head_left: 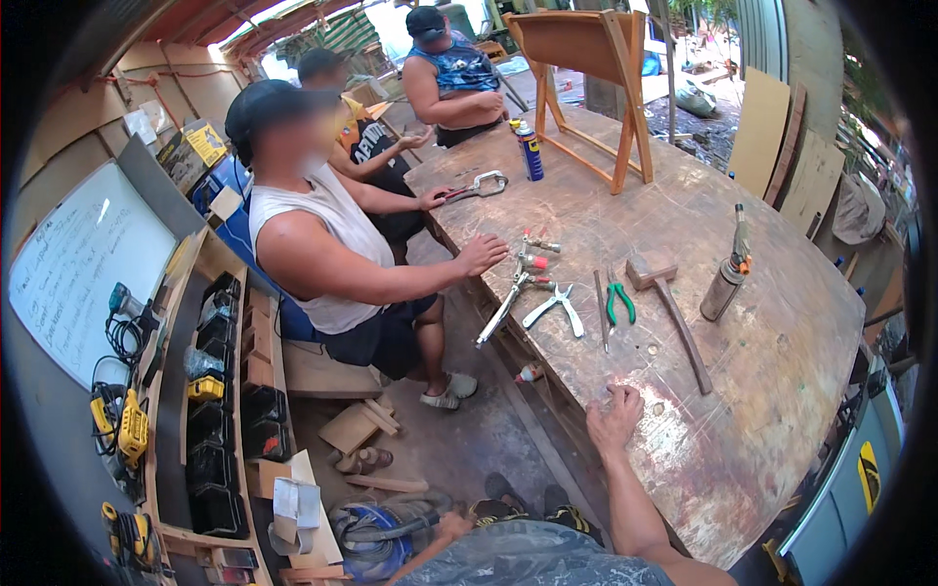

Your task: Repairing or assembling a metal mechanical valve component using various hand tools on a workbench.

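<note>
My right hand (616,418) rests on the near edge of the worn wooden table (772,410), fingers apart and holding nothing. My left hand (453,527) hangs low beside my body, its fingers too small and partly hidden to read. Closest to the right hand lie a wooden mallet (681,332), green-handled pliers (619,303), a slim metal rod (601,313) and silver pliers (555,311) with spread handles. Left of these is a long metal clamp (503,311) among red-tipped pieces. A blowtorch on a canister (725,285) stands upright to the right.
A co-worker in a white top (318,220) leans on the table's left side, near a locking C-clamp (476,187). Two other people are beyond. A blue spray can (530,152) and a wooden stand (625,107) occupy the far end. Tool shelves (186,430) line the left.
</note>
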Motion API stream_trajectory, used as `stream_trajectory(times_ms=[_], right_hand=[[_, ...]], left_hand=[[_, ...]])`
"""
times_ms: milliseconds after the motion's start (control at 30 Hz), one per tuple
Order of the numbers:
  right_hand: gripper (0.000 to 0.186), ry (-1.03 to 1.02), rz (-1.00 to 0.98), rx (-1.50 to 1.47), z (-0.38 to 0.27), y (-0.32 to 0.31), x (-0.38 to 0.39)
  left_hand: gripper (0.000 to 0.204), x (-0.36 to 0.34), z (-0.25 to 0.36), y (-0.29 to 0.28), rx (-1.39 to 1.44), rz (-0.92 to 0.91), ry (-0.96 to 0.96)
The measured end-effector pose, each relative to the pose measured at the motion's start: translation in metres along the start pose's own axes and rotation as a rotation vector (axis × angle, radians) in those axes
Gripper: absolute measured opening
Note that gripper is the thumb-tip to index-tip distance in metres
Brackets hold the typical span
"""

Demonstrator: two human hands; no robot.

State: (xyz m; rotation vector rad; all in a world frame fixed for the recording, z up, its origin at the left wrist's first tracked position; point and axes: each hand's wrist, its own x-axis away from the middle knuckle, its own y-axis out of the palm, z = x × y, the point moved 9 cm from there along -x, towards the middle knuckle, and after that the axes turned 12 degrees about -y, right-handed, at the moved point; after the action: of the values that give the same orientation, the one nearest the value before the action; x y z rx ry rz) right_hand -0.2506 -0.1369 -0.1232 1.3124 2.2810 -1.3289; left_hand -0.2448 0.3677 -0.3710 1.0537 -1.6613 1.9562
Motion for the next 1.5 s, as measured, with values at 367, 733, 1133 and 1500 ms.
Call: stream_trajectory(times_ms=[367,733,1133,1500], right_hand=[[0.043,-0.013,0.040,-0.011,-0.001,-0.004,0.001],[0.040,-0.035,0.001,0.027,-0.005,-0.001,0.001],[0.040,0.006,-0.021,0.013,-0.006,-0.001,-0.001],[0.041,0.001,-0.014,0.025,0.000,0.002,0.002]], left_hand=[[0.084,-0.009,0.012,0.036,-0.156,-0.133,-0.035],[0.063,0.035,0.017,0.001,0.103,-0.008,-0.145],[0.064,0.003,0.003,0.004,0.065,0.159,-0.078],[0.051,-0.005,0.004,0.013,-0.081,0.244,0.150]])
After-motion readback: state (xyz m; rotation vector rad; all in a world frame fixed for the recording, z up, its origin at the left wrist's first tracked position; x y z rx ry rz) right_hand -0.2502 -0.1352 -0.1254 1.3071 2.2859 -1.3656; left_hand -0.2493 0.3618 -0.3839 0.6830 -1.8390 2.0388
